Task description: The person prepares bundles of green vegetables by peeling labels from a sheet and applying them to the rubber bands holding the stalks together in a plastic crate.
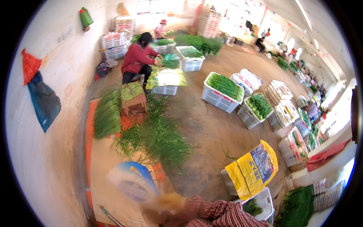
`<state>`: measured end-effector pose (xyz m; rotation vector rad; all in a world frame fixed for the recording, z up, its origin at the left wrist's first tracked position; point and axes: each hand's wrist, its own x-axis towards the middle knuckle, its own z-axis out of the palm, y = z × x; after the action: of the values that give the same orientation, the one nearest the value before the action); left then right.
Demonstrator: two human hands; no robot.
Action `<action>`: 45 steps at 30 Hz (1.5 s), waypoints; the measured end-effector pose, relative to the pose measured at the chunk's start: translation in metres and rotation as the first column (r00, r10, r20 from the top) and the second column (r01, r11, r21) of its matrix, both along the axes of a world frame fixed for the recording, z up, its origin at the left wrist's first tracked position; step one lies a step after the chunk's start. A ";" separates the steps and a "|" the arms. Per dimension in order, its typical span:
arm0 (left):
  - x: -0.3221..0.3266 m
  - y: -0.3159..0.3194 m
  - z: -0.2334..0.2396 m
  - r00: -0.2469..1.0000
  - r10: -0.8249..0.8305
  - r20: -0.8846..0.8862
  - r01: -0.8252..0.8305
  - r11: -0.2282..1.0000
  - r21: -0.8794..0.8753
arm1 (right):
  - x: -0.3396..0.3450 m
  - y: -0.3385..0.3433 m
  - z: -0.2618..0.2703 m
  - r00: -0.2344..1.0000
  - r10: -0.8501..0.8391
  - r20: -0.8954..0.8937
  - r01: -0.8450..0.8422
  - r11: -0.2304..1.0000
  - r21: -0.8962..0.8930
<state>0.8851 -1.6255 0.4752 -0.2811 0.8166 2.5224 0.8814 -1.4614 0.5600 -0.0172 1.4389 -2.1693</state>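
A blurred, yellowish shape at the bottom, at the end of a striped sleeve, is my right hand (170, 201), apparently in a glove. It reaches leftward and grips the edge of a blue and white printed bag (136, 181), also blurred. Behind the bag lies a tan board or sheet (105, 164) on an orange mat. Loose green stalks (167, 139) are heaped just beyond, beside a neat bundle of long green stalks (107, 116). A small wooden stool (133, 103) covered with green pieces stands there. My left hand is out of view.
A person in a red jacket (136, 58) sits ahead, handling greens over a covered crate. White plastic crates of greens (222, 99) stand to the right. A yellow printed sack (252, 170) covers a nearer crate. A rod (109, 215) lies at lower left, near the wall (56, 159).
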 end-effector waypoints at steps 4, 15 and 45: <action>-0.014 -0.004 -0.003 1.000 -0.009 -0.003 0.008 0.997 -0.073 | -0.002 0.012 0.029 0.804 0.136 -0.578 0.143 0.900 0.411; -0.091 0.057 0.005 0.991 -0.132 -0.029 0.127 0.984 -0.126 | 0.023 0.081 0.001 0.830 -0.161 -0.535 0.374 0.872 0.318; -0.405 0.248 -0.172 0.826 0.547 0.135 -0.438 0.774 -0.457 | -0.144 0.541 -0.062 1.000 -0.023 -0.007 0.021 0.672 0.740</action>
<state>0.4799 -1.3774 0.3035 -1.0840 1.2955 2.6620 0.7376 -0.9199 0.4977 0.3003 2.2257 -1.4310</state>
